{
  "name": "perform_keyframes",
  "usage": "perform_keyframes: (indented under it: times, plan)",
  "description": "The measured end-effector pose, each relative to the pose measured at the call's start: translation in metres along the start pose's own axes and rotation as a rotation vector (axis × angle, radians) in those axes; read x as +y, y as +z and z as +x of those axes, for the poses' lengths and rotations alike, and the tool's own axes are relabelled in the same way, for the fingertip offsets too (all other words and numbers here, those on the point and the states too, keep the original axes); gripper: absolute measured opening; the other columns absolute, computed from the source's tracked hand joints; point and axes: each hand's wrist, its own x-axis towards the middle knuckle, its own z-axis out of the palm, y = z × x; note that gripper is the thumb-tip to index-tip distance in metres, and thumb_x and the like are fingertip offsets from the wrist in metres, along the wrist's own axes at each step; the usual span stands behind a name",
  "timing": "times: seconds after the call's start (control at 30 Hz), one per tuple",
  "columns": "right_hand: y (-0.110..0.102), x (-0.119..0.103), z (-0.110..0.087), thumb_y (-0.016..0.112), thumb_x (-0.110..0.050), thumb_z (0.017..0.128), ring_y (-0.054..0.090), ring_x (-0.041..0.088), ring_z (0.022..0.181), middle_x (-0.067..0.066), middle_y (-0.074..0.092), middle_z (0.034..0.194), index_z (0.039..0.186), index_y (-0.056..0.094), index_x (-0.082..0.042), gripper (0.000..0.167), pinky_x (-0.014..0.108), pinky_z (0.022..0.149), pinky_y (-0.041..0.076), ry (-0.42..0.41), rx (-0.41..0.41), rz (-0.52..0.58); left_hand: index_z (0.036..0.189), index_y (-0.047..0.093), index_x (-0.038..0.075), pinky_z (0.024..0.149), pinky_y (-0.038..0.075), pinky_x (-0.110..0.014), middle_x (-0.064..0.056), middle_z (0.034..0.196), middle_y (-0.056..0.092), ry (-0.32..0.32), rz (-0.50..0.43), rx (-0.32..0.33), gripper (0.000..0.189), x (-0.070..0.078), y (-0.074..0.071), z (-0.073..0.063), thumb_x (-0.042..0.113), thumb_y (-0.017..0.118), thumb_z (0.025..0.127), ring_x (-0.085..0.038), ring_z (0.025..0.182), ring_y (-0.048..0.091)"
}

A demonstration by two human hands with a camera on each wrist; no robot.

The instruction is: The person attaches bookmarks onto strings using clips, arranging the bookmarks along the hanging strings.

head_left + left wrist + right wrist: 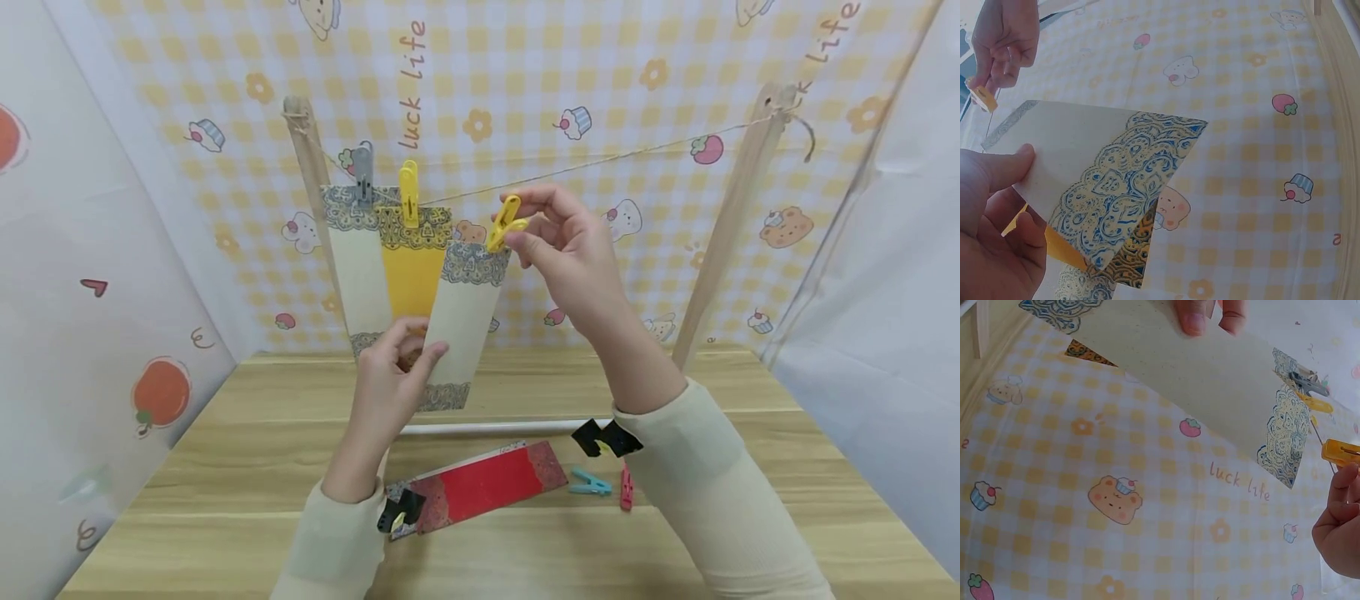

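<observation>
My left hand (384, 379) pinches the edge of a cream card (468, 325) with blue patterned bands at both ends, thumb in front and fingers behind. Beside the card's upper right corner, my right hand (577, 258) pinches a yellow clothespin (506, 225) between thumb and fingers. In the right wrist view this clothespin (1340, 452) stands apart from the card (1179, 387), close to the string. A yellow card (412, 275) hangs behind, under another yellow clothespin (408, 196). Further left, a grey clothespin (363, 175) holds a second cream card (358, 275) on the string (600, 165).
Two wooden posts, the left one (303, 150) and the right one (731, 217), carry the string. On the wooden table (225, 500) lie a red card (487, 483) overlapping another patterned card, a teal clothespin (590, 482) and a pink clothespin (626, 487). Behind hangs a checked cloth (525, 50).
</observation>
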Motion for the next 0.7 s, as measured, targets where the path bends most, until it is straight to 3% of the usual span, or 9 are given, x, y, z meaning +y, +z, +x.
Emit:
perform_keyframes:
  times: [0.1, 0.23, 0.7]
  plan:
    - [0.003, -0.001, 0.005, 0.06, 0.009, 0.093, 0.056, 0.017, 0.063, 0.009, 0.068, 0.105, 0.117, 0.06, 0.001, 0.025, 0.022, 0.057, 0.044, -0.021, -0.004, 0.019, 0.107, 0.065, -0.002, 0.045, 0.032, -0.02, -0.012, 0.076, 0.075, -0.005, 0.004, 0.012, 0.022, 0.002, 0.0, 0.003, 0.006, 0.073, 0.088, -0.005, 0.046, 0.036]
    - [0.006, -0.003, 0.011, 0.059, 0.009, 0.093, 0.051, 0.015, 0.054, 0.005, 0.064, 0.1, 0.116, 0.059, 0.003, 0.024, 0.023, 0.053, 0.044, -0.045, 0.014, 0.034, 0.107, 0.065, -0.001, 0.047, 0.031, -0.021, -0.012, 0.079, 0.076, -0.011, 0.02, 0.027, 0.023, 0.005, 0.001, 0.006, 0.006, 0.075, 0.087, -0.007, 0.048, 0.036]
    - [0.017, -0.011, 0.028, 0.062, 0.013, 0.09, 0.058, 0.015, 0.061, 0.003, 0.065, 0.094, 0.11, 0.063, 0.001, 0.024, 0.021, 0.05, 0.041, -0.062, 0.09, 0.113, 0.107, 0.065, -0.001, 0.047, 0.031, -0.018, -0.013, 0.077, 0.076, -0.033, 0.005, 0.087, 0.024, 0.006, 0.004, 0.011, 0.011, 0.075, 0.088, -0.005, 0.047, 0.036]
